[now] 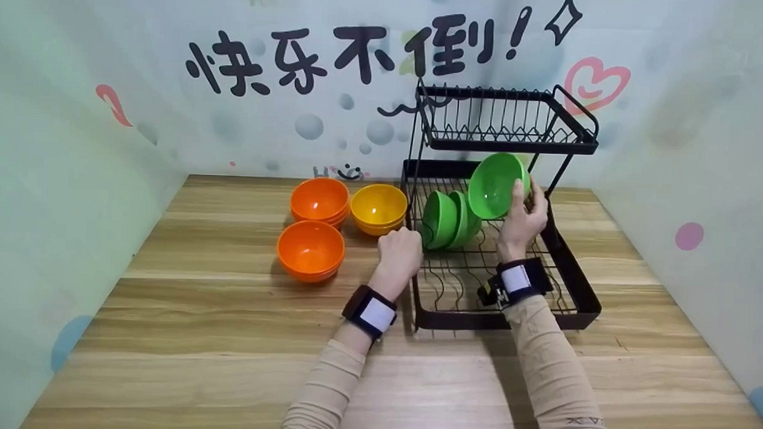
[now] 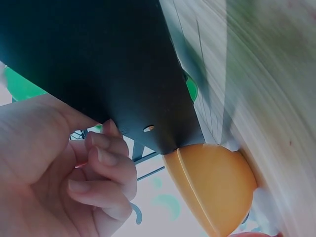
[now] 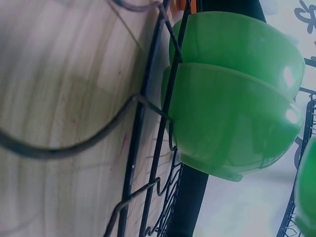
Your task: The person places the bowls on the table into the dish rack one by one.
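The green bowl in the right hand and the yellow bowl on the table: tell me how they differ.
The green bowl is green; the yellow bowl is yellow. The green bowl is tilted on its side, its opening facing the camera; the yellow bowl sits upright. The green bowl is held by the right hand above the black rack; the yellow bowl rests on the table, untouched. Both look similar in shape.

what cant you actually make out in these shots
- Left hand fingers: in the head view its back hides them; the left wrist view shows them curled by the rack's black edge, contact unclear.
- Green bowl held by the right hand: only a sliver at the right wrist view's edge.
- Table in the left wrist view: blurred.
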Motion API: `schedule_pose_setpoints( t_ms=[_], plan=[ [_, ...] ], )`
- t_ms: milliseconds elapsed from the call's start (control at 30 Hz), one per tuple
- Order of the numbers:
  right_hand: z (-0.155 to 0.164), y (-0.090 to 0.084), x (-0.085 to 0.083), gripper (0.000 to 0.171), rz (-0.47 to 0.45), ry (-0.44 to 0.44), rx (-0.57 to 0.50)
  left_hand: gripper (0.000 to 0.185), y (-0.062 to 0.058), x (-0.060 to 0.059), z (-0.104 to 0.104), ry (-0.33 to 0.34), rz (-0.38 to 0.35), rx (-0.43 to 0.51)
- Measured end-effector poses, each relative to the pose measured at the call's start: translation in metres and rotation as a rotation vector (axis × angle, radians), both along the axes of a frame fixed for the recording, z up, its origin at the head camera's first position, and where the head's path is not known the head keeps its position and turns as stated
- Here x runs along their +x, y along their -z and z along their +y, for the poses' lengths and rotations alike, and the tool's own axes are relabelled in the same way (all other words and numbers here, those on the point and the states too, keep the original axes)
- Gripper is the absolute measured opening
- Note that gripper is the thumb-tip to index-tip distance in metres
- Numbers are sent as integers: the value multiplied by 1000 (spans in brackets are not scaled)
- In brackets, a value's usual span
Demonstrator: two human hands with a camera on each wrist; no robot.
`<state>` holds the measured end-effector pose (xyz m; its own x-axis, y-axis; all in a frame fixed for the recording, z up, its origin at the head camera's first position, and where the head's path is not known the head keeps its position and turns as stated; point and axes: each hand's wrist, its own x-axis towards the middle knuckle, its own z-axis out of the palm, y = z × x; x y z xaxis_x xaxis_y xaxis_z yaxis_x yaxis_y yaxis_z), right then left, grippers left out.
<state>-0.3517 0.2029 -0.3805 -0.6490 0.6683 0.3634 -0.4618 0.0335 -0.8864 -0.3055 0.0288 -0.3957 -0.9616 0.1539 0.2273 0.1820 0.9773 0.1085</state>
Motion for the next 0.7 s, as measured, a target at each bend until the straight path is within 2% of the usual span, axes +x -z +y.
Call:
schedule_pose_setpoints(
  t_ms=[267,533,700],
  plan=[
    [2,-1,-3,51,-94,96,54,22,-2,1,-2,7,13,-11],
    [4,-1,-2,54,-133,74,39,22,-2,1,-2,8,7,-8],
    [5,2,-3,54,-125,94,79,21,0,1,-2,11,18,-2]
  ],
)
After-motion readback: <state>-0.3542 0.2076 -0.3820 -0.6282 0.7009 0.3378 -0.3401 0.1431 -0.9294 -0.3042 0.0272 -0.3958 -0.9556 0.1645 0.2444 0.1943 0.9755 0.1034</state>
